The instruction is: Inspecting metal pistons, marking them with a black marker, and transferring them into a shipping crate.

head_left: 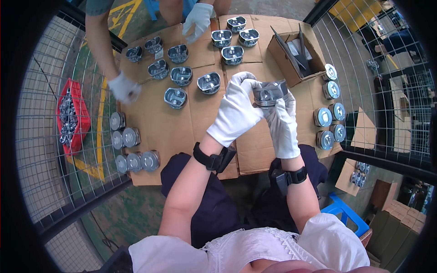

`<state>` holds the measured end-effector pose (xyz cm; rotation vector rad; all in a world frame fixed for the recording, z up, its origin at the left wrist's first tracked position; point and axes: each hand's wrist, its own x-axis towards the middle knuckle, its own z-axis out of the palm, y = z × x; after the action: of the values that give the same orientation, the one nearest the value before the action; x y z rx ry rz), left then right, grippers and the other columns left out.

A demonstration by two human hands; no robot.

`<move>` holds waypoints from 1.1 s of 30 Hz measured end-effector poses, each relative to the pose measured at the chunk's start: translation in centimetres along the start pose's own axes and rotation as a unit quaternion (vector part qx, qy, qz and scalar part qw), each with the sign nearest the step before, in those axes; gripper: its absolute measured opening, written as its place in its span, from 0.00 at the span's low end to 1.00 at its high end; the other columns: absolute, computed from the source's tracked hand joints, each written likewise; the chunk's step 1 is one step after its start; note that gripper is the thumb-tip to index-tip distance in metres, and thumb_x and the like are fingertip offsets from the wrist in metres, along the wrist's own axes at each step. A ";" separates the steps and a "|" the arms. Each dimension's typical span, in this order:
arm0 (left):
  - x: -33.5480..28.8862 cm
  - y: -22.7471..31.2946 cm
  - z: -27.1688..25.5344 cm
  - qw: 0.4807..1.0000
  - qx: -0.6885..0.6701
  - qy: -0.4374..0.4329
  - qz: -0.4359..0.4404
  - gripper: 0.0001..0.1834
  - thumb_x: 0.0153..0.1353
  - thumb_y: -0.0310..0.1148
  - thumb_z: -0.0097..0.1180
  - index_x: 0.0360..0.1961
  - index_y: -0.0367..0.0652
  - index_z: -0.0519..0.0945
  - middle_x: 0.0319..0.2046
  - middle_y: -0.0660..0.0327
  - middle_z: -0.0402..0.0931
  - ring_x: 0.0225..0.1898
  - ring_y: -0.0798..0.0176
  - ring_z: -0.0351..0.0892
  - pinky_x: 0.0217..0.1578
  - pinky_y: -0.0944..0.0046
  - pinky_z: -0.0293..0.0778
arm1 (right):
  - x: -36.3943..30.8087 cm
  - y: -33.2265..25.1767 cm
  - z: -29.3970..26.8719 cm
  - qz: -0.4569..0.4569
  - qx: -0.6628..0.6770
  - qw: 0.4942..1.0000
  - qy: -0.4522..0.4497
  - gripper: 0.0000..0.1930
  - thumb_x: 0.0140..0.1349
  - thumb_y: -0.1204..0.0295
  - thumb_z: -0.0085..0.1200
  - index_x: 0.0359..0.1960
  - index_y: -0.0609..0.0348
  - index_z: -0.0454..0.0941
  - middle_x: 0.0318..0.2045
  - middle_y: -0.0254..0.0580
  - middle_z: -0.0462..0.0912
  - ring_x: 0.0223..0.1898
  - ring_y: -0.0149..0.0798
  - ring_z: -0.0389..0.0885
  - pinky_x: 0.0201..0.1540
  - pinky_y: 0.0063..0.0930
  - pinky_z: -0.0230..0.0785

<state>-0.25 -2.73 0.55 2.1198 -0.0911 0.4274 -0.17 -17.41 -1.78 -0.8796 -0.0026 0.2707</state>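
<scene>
Between my two white-gloved hands I hold a metal piston [268,94] above the cardboard, its ringed edge toward me. My left hand [234,109] is closed on its left side, fingers curled over the top. My right hand [283,123] grips it from the right and below. Closest to my left hand on the cardboard [252,150] stands another piston [209,83], its hollow side up. Several more like it, such as one piston [232,55], stand farther off.
A cardboard box [296,59] with dark flat pieces is at the back right. Flat-topped pistons line the right edge [323,117] and left edge [132,136]. Across the table, a co-worker's gloved hands [199,22] show. Wire mesh flanks the table; a red bin [73,118] is beyond it.
</scene>
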 end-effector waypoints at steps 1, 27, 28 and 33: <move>0.1 0.1 0.1 1.000 0.001 0.001 0.000 0.24 0.40 0.29 0.71 0.40 0.39 0.74 0.50 0.53 0.68 0.53 0.53 0.72 0.54 0.59 0.70 | 0.4 0.4 -0.4 -0.016 -0.038 0.999 0.025 0.24 0.72 0.72 0.43 0.66 0.55 0.53 0.57 0.46 0.69 0.56 0.42 0.74 0.58 0.38 0.72; -0.7 -1.5 1.1 0.999 0.030 -0.043 -0.008 0.26 0.46 0.24 0.62 0.50 0.38 0.73 0.53 0.49 0.67 0.59 0.48 0.67 0.59 0.57 0.66 | 0.1 0.9 0.2 -0.218 -0.417 0.873 0.134 0.41 0.40 0.73 0.75 0.55 0.57 0.59 0.52 0.46 0.64 0.54 0.39 0.70 0.53 0.39 0.74; -0.7 -1.6 1.1 0.999 0.033 -0.037 0.003 0.25 0.48 0.24 0.61 0.50 0.39 0.73 0.53 0.48 0.67 0.58 0.46 0.68 0.58 0.56 0.66 | 0.1 0.9 0.2 -0.218 -0.417 0.872 0.135 0.41 0.40 0.73 0.75 0.55 0.57 0.59 0.52 0.46 0.64 0.54 0.39 0.70 0.53 0.39 0.74; -1.0 -3.4 1.6 0.999 0.050 -0.008 -0.001 0.19 0.52 0.22 0.59 0.47 0.39 0.73 0.52 0.47 0.67 0.54 0.46 0.71 0.53 0.56 0.70 | 0.2 0.6 1.0 -0.160 -0.307 0.927 0.144 0.40 0.43 0.72 0.75 0.53 0.57 0.57 0.48 0.45 0.70 0.48 0.33 0.75 0.48 0.30 0.75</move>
<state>0.01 -2.29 -3.29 2.2228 -0.0786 0.4208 -0.25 -16.24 -1.67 -1.5174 0.0447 -0.1846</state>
